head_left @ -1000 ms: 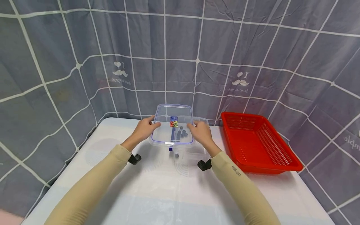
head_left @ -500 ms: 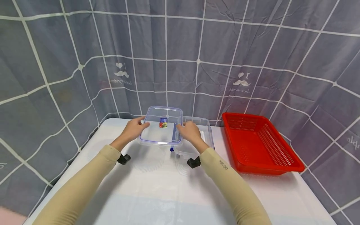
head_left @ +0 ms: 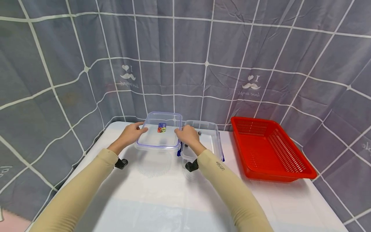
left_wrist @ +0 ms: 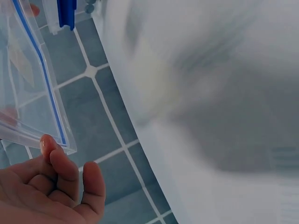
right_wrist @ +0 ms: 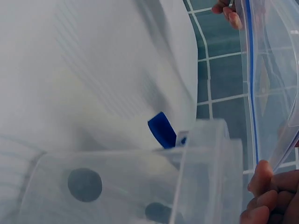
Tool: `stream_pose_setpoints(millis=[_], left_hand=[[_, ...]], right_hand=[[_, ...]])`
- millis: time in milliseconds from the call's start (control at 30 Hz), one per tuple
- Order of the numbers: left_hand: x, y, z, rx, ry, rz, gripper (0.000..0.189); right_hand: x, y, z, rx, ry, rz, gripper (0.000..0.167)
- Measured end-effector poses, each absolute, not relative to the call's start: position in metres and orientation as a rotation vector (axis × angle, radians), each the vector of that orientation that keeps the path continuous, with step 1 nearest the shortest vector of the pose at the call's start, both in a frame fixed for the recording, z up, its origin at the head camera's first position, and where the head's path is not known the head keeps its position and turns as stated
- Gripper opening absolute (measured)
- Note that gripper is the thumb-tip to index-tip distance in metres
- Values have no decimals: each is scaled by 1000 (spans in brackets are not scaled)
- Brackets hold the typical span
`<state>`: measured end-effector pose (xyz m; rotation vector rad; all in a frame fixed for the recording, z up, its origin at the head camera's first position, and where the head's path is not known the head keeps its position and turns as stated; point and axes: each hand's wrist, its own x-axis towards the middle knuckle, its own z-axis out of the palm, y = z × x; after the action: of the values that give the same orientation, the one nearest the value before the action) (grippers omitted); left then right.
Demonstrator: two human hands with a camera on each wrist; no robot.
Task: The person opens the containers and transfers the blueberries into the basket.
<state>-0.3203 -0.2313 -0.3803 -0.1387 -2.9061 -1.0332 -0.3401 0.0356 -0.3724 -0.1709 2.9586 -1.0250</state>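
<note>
Both my hands hold a clear plastic lid (head_left: 153,138) with a blue seal and a coloured sticker, raised above the table. My left hand (head_left: 129,134) pinches its left edge; in the left wrist view the fingertips (left_wrist: 47,145) press under a corner. My right hand (head_left: 187,135) pinches the right edge. Just right of the lid, and partly behind my right hand, sits an uncovered clear plastic container (head_left: 215,141) with blue side clips (right_wrist: 162,130). Small dark round balls (right_wrist: 84,185) show through its wall in the right wrist view; their exact kind is unclear.
A red perforated plastic basket (head_left: 271,154) stands to the right of the container. Under everything is a white-covered table (head_left: 150,193), and a grey checked curtain (head_left: 188,77) hangs along its back and sides.
The lid has moved left in both hands, from over the container's left part to beside it. More of the container's inside now shows. The basket has stayed in place.
</note>
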Motion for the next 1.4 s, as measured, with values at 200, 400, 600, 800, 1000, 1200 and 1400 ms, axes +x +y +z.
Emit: stream_pose_setpoints(millis=[200, 400, 600, 800, 1000, 1200, 1400], left_hand=[[-322, -243, -386, -159, -2927, -996, 65], [-321, -253, -392, -149, -2937, -1000, 64], [-320, -262, -398, -133, -2965, -1047, 66], [-319, -271, -404, -108, -2979, -1065, 66], [-319, -277, -413, -132, -2990, -1004, 61], [-321, -281, -423, -168, -3003, -940, 57], [-322, -282, -428, -187, -3034, -888, 54]], right_hand=[[-344, 24, -375, -150, 2914, -996, 47], [-344, 13, -374, -182, 2924, -897, 47], [-344, 2, -374, -250, 2910, -867, 46], [-340, -8, -378, -237, 2848, -894, 36], [-342, -19, -385, -207, 2777, -882, 33], [-345, -26, -395, -220, 2760, -808, 43], [-342, -33, -402, -222, 2774, -734, 29]])
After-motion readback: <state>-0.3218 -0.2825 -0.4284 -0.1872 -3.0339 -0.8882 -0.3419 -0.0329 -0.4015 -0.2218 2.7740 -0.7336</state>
